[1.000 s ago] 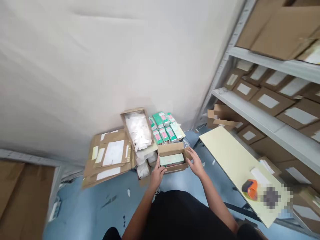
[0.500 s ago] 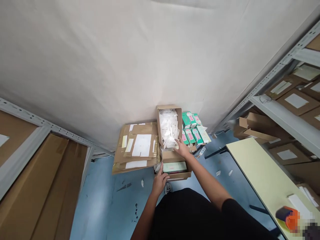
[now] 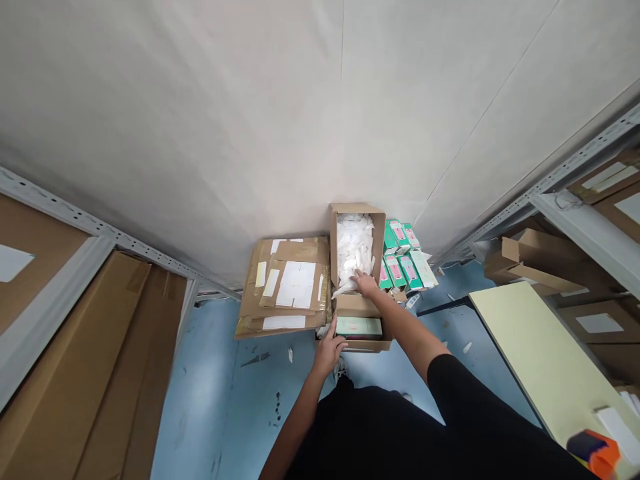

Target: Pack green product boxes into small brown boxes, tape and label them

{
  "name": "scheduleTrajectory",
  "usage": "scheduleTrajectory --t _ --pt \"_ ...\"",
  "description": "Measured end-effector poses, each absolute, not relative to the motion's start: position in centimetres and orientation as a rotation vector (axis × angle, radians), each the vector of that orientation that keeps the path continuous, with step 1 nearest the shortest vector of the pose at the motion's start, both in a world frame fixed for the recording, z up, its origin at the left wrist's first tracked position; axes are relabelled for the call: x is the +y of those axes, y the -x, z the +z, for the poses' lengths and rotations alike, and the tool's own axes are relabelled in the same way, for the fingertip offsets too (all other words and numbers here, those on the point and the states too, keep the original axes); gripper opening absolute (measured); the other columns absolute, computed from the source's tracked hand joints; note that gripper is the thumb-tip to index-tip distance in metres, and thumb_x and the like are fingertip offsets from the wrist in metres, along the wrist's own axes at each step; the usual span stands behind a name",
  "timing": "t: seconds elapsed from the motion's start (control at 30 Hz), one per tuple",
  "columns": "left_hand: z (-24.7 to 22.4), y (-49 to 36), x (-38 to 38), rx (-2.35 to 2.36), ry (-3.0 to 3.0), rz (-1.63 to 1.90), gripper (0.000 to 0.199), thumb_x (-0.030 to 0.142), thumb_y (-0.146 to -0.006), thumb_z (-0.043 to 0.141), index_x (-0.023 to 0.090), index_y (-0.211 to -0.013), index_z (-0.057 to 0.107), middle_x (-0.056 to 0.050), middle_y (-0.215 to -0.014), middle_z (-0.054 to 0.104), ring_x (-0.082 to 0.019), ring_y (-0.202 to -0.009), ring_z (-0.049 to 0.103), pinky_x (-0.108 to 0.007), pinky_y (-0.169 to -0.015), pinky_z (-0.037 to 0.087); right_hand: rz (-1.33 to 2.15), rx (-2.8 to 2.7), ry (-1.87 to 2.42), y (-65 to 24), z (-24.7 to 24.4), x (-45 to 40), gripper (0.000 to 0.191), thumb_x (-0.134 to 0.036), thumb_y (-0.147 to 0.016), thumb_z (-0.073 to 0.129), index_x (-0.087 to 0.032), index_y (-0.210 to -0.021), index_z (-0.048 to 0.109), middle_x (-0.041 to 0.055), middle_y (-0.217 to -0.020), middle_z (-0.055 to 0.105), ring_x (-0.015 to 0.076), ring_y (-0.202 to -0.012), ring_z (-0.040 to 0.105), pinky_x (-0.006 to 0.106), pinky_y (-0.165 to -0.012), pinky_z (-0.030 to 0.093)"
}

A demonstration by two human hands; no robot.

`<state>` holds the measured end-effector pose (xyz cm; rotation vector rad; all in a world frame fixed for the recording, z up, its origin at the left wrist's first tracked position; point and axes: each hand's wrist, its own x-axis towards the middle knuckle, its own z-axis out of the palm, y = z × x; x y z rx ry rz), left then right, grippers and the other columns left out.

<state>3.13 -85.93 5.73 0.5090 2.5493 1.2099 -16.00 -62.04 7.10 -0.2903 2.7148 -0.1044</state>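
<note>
White packets [image 3: 353, 243] just beyond the right hand [image 3: 367, 285], the left hand [image 3: 329, 350] nearer the body

Nearest the body, the left hand lies at the left edge of an open carton [image 3: 367, 346], its fingers against the cardboard; whether they grip it, I cannot tell. Inside, a pale green box [image 3: 359, 326] lies with its long axis crosswise.

Just beyond, the right hand reaches over the near end of a packet box [image 3: 379, 250], its fingers at a loose white strip [image 3: 344, 288]. Whether they are closed on it is too small to tell. The packets fill that box, whose long axis runs away from the person towards the wall [image 3: 300, 133]; most lie ahead of the right fingertips, clearly the nearer hand's.

Flattened cardboard [image 3: 247, 310] sits to the box's left, green-and-pink boxes [image 3: 395, 269] to its right.
</note>
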Motion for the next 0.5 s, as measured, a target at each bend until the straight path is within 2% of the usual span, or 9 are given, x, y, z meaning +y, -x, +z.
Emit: scheduleTrajectory --t 0.1,0.23,0.33,0.5 --pt "5.5 -2.3 -86.0 2.557 -0.492 1.187 0.023 0.025 -0.097 0.057 0.023 -0.091 0.078 -0.007 -0.171 0.032 -0.024 -0.109 0.071 -0.036 -0.098 0.054 -0.156 2.694 0.307 16.3 7.5 -61.4 0.04 -0.017 -0.096 0.057 -0.024 -0.133 0.07 0.0127 -0.159 0.047 0.0275 -0.127 0.061 0.036 -0.105 0.049" --pt "5.4 -1.7 -86.0 2.546 -0.421 1.188 0.02 0.025 -0.096 0.059 0.023 -0.092 0.078 -0.007 -0.172 0.03 -0.024 -0.114 0.07 -0.037 -0.099 0.053 -0.158 2.688 0.28 17.0 7.8 -61.4 0.031 -0.018 -0.1 0.053 -0.02 -0.12 0.076 0.0142 -0.132 0.067 0.0248 -0.115 0.068 0.031 -0.099 0.049" --pt "5.6 -1.4 -86.1 2.554 -0.413 1.216 0.021 0.025 -0.097 0.058 0.022 -0.092 0.078 -0.008 -0.172 0.031 -0.025 -0.118 0.069 -0.037 -0.099 0.053 -0.16 2.728 0.256 17.7 8.5 -61.4 0.032 -0.021 -0.103 0.049 -0.019 -0.121 0.075 0.015 -0.125 0.071 0.0246 -0.112 0.069 0.03 -0.096 0.048" --pt "5.7 -0.9 -86.3 2.61 -0.439 1.228 0.021 0.026 -0.097 0.058 0.022 -0.088 0.077 -0.008 -0.169 0.037 -0.024 -0.112 0.071 -0.035 -0.096 0.055 -0.172 2.841 0.173 19.0 10.7 -59.9 0.038 -0.026 -0.106 0.042 -0.02 -0.127 0.073 0.0155 -0.127 0.072 0.0264 -0.112 0.068 0.03 -0.094 0.047"
